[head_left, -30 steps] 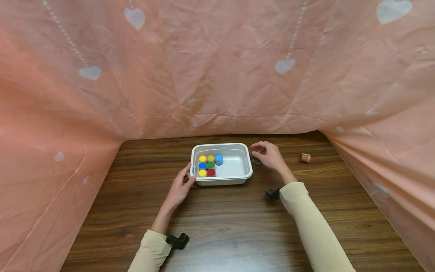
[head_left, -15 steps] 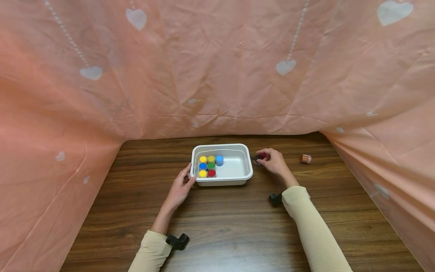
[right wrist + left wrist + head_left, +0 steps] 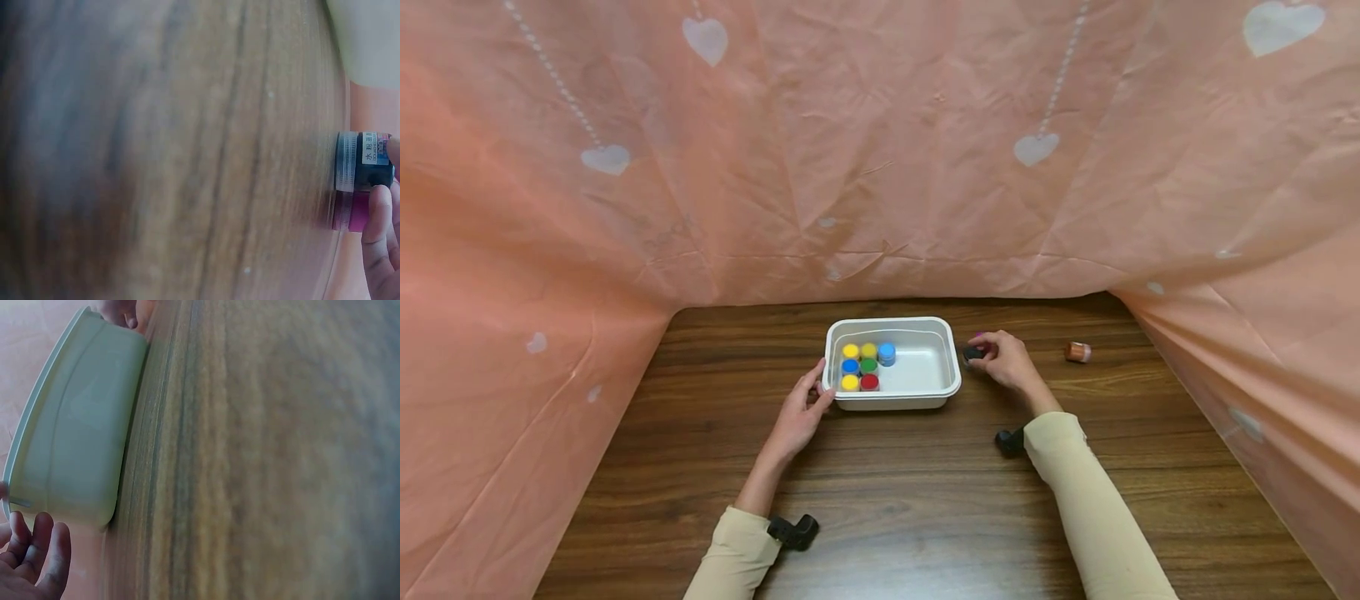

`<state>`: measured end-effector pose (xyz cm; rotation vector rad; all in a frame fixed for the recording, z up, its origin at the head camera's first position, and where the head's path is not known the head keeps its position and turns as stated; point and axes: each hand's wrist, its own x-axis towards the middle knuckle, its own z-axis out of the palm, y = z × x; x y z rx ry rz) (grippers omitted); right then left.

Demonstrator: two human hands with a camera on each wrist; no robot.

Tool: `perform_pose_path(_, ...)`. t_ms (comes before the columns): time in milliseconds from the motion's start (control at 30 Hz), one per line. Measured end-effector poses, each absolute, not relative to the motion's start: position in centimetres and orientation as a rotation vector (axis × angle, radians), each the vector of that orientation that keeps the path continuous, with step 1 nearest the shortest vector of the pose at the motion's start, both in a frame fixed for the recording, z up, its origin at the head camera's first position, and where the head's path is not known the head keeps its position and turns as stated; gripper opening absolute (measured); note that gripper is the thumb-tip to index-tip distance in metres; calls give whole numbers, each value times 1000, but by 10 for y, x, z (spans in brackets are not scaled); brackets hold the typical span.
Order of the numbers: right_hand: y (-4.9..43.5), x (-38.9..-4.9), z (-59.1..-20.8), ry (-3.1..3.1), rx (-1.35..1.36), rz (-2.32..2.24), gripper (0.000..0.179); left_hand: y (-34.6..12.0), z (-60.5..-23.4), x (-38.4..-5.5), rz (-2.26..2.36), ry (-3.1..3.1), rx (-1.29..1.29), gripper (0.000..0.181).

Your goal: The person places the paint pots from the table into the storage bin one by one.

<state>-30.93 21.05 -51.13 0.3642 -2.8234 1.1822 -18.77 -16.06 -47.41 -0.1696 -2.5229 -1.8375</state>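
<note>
pinching a black jar [image 3: 373, 172] between the thumb and bent fingers of the right hand [image 3: 1009, 364], just off the right end of a white tray [image 3: 891, 402]; pointing the jar's clear ridged end toward the wooden table [image 3: 895, 500], too near to tell whether touching. sitting close by a magenta jar [image 3: 358, 215], mostly hidden behind the fingers from above. resting the left hand [image 3: 797, 415] at the tray's left end, with fingers loosely extended and thumb at the near corner. holding in the tray's left part seven jars [image 3: 868, 367]: yellow, blue, yellow; then mustard, green, red; then light blue alone at the far side. lying tipped over, well to the right, an orange-brown jar [image 3: 1078, 352]. hanging behind, a pink cloth [image 3: 880, 167] with white hearts.
</note>
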Motion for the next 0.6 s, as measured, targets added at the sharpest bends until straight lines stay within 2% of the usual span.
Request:
perform_pose_path(467,209,-311,-510,-2896,370,1170,29,-161,-474,-188,-1838,-2522,-167,57)
perform_pose_path(600,209,-309,-508,-2904,344,1207,30,-164,-493,-198,-1814,-2526,-154,58)
